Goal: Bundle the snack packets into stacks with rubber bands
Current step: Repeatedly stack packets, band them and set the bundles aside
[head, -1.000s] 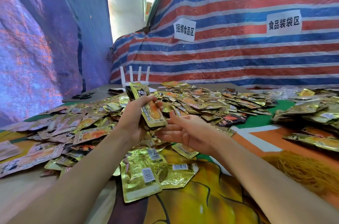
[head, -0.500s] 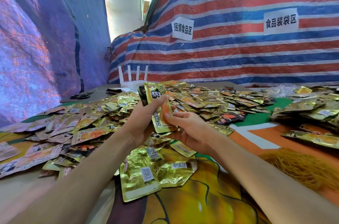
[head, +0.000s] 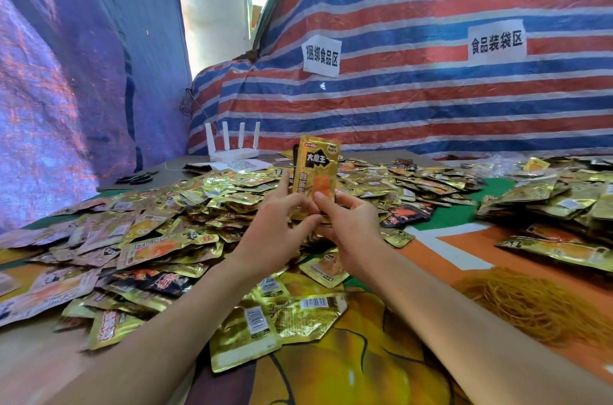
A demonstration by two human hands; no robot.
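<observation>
- Holding a small upright stack of gold foil snack packets between them, both hands meet above the table; the front packet carries black and orange print
- The left hand grips the stack's lower left edge, one finger raised along that edge
- The right hand pinches the stack's lower right edge, thumb pressed on the front face
- Below the stack and spreading mostly to its left lies a loose heap of gold, pink and black flat packets
- Well to the right of the stack sits a second pile of gold packets
- Right of the stack and nearer the person, a tangled mound of thin tan rubber bands lies on the orange, green and yellow printed table cover
- Behind the stack to its left stands a white router with four upright antennas; further left lie black scissors
- Behind the stack hangs a red, white and blue striped tarpaulin bearing two white paper signs
</observation>
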